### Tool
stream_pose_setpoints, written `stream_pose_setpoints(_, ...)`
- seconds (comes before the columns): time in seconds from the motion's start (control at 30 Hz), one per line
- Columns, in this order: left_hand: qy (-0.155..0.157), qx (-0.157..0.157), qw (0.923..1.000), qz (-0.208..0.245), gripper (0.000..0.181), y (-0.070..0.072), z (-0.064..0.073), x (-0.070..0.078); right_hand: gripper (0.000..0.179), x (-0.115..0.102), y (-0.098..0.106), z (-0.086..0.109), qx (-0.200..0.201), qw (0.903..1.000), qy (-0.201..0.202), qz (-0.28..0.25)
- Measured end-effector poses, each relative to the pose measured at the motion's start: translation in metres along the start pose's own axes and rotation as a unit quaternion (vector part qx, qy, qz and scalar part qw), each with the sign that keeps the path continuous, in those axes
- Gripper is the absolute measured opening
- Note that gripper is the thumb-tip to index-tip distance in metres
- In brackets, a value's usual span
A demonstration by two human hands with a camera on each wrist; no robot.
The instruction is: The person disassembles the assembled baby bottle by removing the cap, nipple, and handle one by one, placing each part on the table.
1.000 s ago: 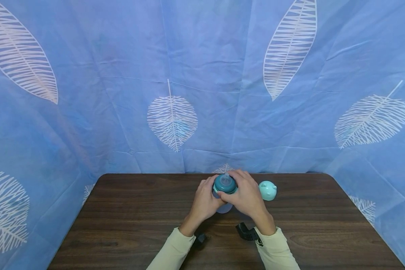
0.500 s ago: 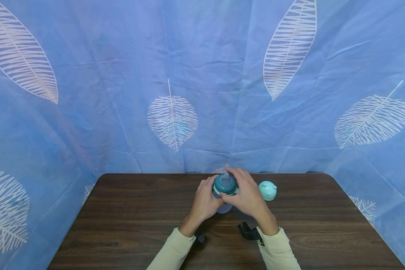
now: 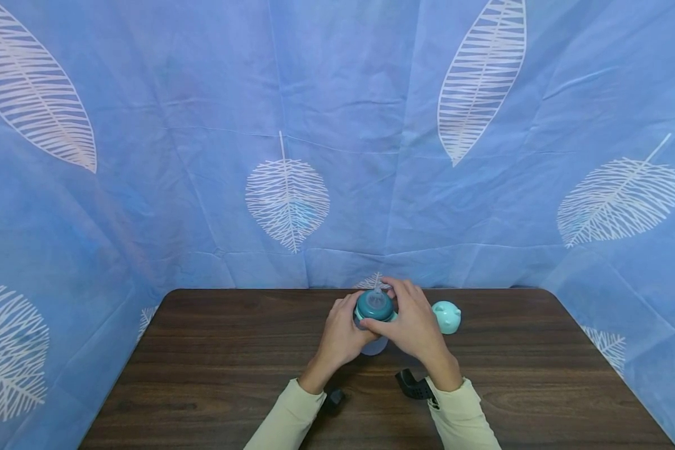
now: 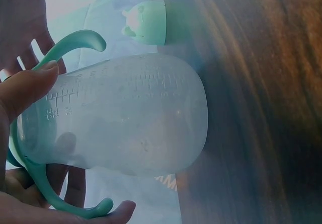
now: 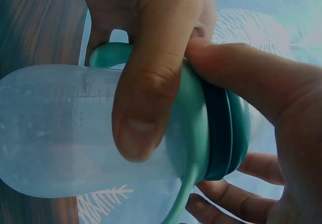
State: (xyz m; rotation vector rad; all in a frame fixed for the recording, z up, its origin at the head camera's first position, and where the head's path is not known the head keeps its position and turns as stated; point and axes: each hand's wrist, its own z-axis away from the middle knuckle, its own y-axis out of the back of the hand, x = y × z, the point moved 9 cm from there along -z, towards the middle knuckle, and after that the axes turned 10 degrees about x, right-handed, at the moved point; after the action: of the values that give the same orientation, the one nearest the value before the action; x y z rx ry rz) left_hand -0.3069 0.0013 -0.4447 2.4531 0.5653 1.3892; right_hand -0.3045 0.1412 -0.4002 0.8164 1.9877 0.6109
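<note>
A clear baby bottle [image 4: 131, 113] stands upright on the dark wooden table, with a pale green two-handled ring round its neck. Its teal collar [image 3: 374, 306] bears a clear nipple [image 3: 377, 296]. My left hand [image 3: 340, 331] holds the bottle's upper part from the left, thumb on its near side. From the right, my right hand [image 3: 412, 322] is round the collar; in the right wrist view its thumb [image 5: 236, 65] touches the collar's edge while its fingers [image 5: 236, 201] lie on the opposite side. Contact of every right fingertip is hard to see.
Just right of my right hand, a mint green bottle cap [image 3: 447, 317] with small ears sits on the table [image 3: 230, 350]. A blue cloth [image 3: 360, 200] with white leaf prints hangs behind the table. Black wrist straps [image 3: 413, 385] sit by the sleeves.
My right hand's fingers have shifted slightly round the collar, moving back and to the right at their tips. The left hand, bottle and cap stay put.
</note>
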Motion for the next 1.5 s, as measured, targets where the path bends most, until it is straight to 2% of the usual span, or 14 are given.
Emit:
stream_pose_setpoints(0.6,0.015,-0.011,0.9998,0.008,0.073,-0.0012,-0.0008,-0.0025,0.081,-0.0045,0.0035,0.0003,-0.027,0.9984,0.015,-0.047)
stream_pose_setpoints(0.77,0.016,-0.010,0.9997,0.011,0.073,-0.0009,-0.0003,-0.0027,0.086,-0.0061,0.0031,0.0024,-0.045,0.9967,0.013,-0.067)
stream_pose_setpoints(0.93,0.003,-0.006,0.9999,0.013,0.069,0.0007,0.0011,-0.0006,0.098,-0.0023,0.0002,0.0014,-0.027,0.9989,-0.009,-0.037)
stream_pose_setpoints(1.13,0.013,-0.007,0.9999,0.008,0.070,-0.0002,0.0009,-0.0025,0.104,0.0036,-0.0036,0.0006,-0.014,0.9992,-0.035,0.009)
stream_pose_setpoints(1.33,0.020,-0.013,0.9997,0.005,0.072,-0.0006,0.0009,-0.0032,0.098,0.0016,-0.0017,0.0004,-0.012,0.9997,-0.022,0.000)
stream_pose_setpoints(1.5,0.023,-0.016,0.9996,0.009,0.073,-0.0006,0.0008,-0.0031,0.091,0.0006,0.0009,0.0009,-0.020,0.9992,-0.012,-0.032)
